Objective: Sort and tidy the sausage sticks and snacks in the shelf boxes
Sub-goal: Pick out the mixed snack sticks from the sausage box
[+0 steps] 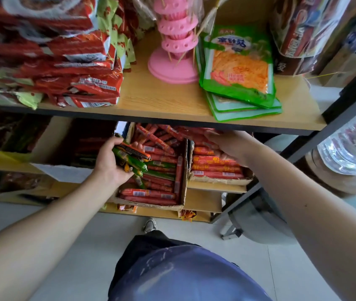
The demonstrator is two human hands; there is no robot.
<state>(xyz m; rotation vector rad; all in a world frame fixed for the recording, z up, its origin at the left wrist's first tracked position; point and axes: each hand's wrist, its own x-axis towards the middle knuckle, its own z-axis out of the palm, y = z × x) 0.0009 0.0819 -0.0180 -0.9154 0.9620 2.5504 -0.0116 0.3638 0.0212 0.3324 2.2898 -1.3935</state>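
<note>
Two cardboard boxes sit on the lower shelf. The middle box (183, 170) holds red sausage sticks (148, 193) mixed with a few green ones (162, 170). The right box (220, 179) holds neat rows of red-orange sausage sticks (214, 168). My left hand (109, 161) is shut on a bundle of green sausage sticks (132, 159) over the middle box's left side. My right hand (231, 144) reaches palm down into the back of the right box, resting on red sticks; its fingertips are hidden under the upper shelf.
The upper wooden shelf (162, 98) carries stacked red snack bags (75, 68), a pink skewer stand (172, 46) and green mushroom packs (238, 68). An open carton (59, 148) stands left of the boxes. Water bottles (351, 144) are at right. My foot (150, 224) is on the floor.
</note>
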